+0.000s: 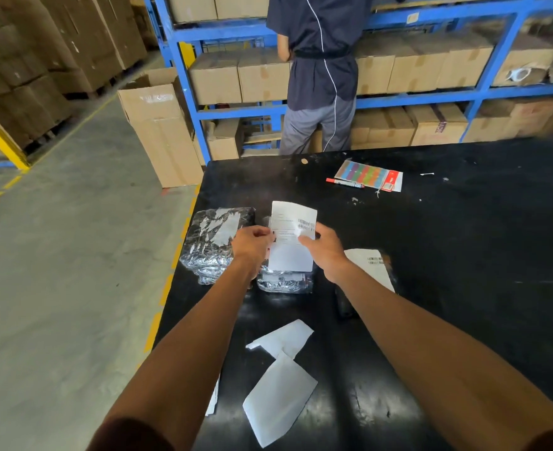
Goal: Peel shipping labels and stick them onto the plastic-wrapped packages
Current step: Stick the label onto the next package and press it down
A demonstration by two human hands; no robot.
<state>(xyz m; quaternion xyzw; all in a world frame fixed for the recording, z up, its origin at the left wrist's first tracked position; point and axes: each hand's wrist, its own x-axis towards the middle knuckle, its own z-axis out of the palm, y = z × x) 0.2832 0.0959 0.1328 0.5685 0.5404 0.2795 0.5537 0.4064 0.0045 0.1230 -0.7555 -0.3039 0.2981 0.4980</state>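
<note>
Count on your black table [463, 255]:
You've got 2 bare plastic-wrapped packages [215, 242] [283, 281], 2 printed white shipping labels [293, 236] [371, 265], 2 blank white backing sheets [284, 338] [278, 398], 1 red marker pen [345, 182].

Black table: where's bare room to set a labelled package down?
The table is bare on the right, beyond the labelled package and below the marker and colour-tab pack. Also the far left strip behind the wrapped packages. Crowded: the middle, around both hands on the label, and the near edge with backing sheets.
</note>
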